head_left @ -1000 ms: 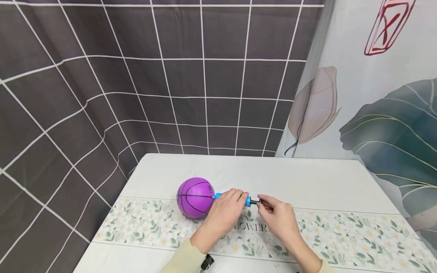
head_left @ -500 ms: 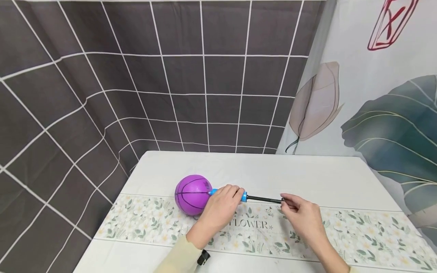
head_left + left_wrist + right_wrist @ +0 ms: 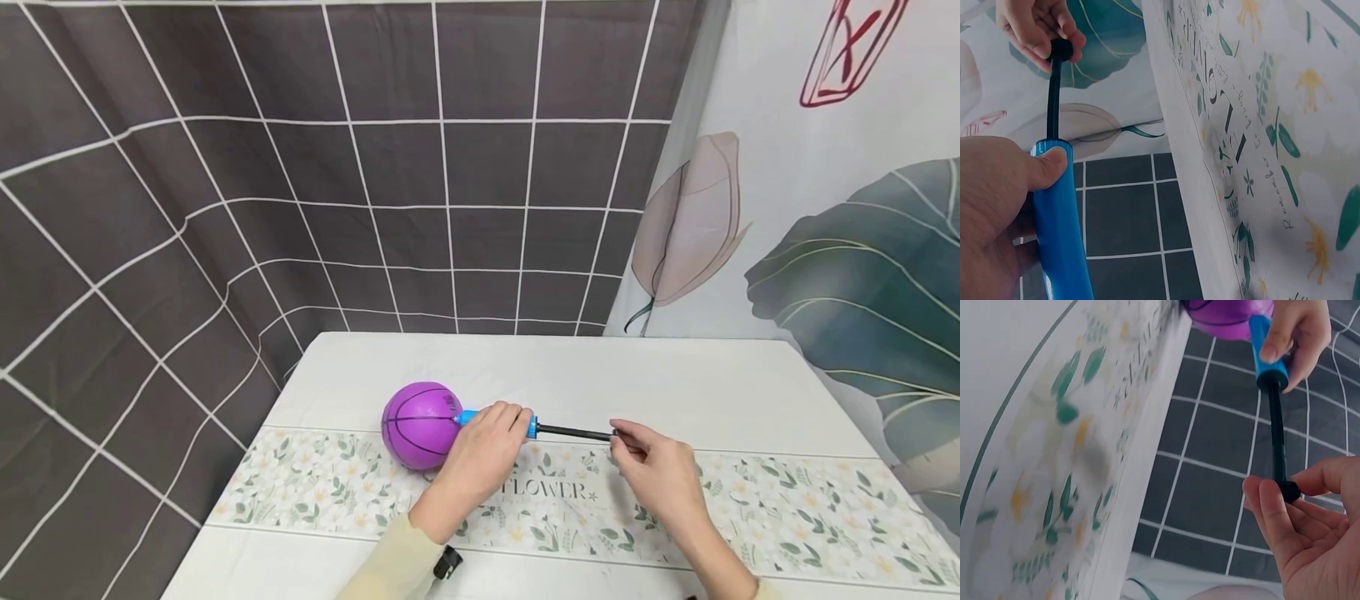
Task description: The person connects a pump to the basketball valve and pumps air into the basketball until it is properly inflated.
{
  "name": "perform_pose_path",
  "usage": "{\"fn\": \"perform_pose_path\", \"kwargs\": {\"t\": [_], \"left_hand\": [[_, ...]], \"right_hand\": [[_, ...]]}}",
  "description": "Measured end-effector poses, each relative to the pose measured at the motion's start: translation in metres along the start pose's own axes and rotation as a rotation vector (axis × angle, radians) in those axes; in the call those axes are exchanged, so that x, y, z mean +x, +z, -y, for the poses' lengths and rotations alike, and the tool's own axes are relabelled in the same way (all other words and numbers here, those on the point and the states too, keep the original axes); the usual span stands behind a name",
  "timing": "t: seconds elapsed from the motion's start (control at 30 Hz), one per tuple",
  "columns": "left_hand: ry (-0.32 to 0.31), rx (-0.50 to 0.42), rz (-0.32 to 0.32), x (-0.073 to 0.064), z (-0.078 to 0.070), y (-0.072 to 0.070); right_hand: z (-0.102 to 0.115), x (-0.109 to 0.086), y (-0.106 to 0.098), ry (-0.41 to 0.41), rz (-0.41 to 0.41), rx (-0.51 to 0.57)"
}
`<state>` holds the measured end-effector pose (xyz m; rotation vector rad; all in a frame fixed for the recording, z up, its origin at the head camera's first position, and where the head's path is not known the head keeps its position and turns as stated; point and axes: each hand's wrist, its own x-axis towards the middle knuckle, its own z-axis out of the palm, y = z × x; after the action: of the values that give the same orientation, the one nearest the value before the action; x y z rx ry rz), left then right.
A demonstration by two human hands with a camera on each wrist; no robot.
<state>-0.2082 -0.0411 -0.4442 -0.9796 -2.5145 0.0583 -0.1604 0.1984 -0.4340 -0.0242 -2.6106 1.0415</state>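
A purple ball [image 3: 420, 427] with black basketball lines rests on the left part of the table. The tip of a blue hand pump [image 3: 1060, 219] meets the ball's right side. My left hand [image 3: 486, 450] grips the blue barrel, its thumb along the barrel near the collar in the left wrist view. From the barrel a long black rod [image 3: 573, 432] extends to the right. My right hand [image 3: 660, 475] pinches the black knob [image 3: 1289, 491] at the rod's end between thumb and fingers. The right wrist view shows the rod drawn well out of the barrel.
The white table [image 3: 675, 392] carries a cloth strip with printed flowers and lettering under both hands. Behind it hangs a dark curtain [image 3: 487, 167] with white grid lines. A pale leaf-print curtain [image 3: 795, 150] hangs at the right.
My right hand has moved away to the right with the knob, drawing the black rod far out of the barrel. My left hand and the ball have shifted only slightly.
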Motion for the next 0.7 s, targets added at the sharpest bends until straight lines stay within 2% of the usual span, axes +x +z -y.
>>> {"fn": "perform_pose_path", "kwargs": {"t": [0.5,0.7], "left_hand": [[0.047,0.048,-0.019,0.004,-0.016,0.003],[0.041,0.027,-0.021,0.001,-0.014,0.006]], "right_hand": [[0.026,-0.002,0.038,-0.105,-0.019,0.037],[0.027,-0.002,0.041,-0.039,0.033,0.079]]}}
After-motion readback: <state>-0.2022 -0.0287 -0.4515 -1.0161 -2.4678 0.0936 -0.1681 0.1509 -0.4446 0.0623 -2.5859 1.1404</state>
